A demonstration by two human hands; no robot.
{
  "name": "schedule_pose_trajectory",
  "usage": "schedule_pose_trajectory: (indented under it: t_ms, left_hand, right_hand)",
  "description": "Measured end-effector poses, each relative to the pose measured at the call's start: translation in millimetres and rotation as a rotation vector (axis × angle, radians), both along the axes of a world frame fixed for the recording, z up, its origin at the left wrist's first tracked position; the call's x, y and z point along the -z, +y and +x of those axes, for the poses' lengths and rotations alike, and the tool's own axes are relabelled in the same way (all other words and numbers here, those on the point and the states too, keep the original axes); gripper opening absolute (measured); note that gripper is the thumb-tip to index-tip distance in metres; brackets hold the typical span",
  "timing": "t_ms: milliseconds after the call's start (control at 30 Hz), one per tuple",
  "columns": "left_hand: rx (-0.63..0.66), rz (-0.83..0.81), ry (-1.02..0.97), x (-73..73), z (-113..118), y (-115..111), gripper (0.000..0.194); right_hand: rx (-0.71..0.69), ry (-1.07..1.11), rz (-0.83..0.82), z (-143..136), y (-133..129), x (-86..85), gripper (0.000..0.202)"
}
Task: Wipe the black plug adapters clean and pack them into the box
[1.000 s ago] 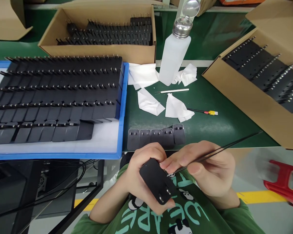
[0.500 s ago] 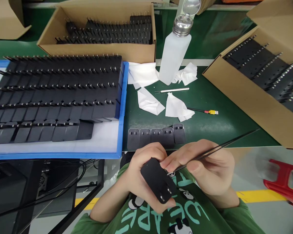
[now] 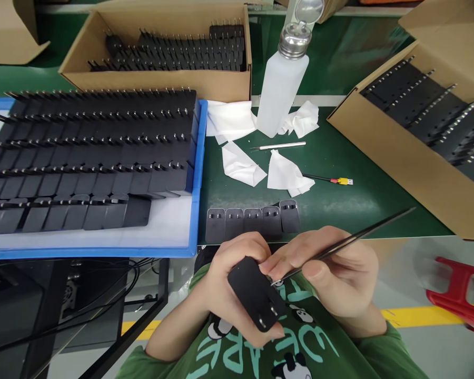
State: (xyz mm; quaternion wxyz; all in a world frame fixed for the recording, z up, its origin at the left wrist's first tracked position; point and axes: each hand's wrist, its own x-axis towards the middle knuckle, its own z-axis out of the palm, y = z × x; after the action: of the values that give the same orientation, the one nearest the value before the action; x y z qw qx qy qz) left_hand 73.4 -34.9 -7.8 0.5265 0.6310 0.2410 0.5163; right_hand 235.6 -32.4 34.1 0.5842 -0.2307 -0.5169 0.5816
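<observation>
Bare green mat (image 3: 359,202) lies open beyond the adapter row (image 3: 253,221) (boxed in by blue tray (image 3: 199,179) and carton (image 3: 398,158)).

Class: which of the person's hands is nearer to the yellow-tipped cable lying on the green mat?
Right. The right hand with the tweezers sits almost directly below the yellow-tipped cable; the left hand, gripping the black adapter, is farther left.

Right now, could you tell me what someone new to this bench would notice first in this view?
Most striking is the blue tray at left, packed with rows of black plug adapters, with more in cardboard boxes behind and at right. Near the bottom centre, the left hand grips one black adapter while the right hand holds tweezers to it. A white dispenser bottle stands among crumpled wipes on the green mat.
</observation>
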Motion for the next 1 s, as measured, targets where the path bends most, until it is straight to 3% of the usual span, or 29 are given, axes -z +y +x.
schedule_pose_trajectory:
  t_ms: [833, 933, 1000]
  left_hand:
    - [-0.035, -0.044, -0.076, 3.6, 2, -2, 0.050]
    - [-0.069, 0.003, -0.069, 3.5, -1, 1, 0.050]
    - [-0.132, 0.026, -0.043, 2.2, -3, 3, 0.050]
  right_hand:
    - [-0.007, 0.012, -0.107, 0, -5, 3.7, 0.011]
    - [0.088, 0.052, -0.117, 3, -8, 3.9, 0.014]
    - [0.222, -0.082, -0.076, 6, -15, 5.3, 0.017]
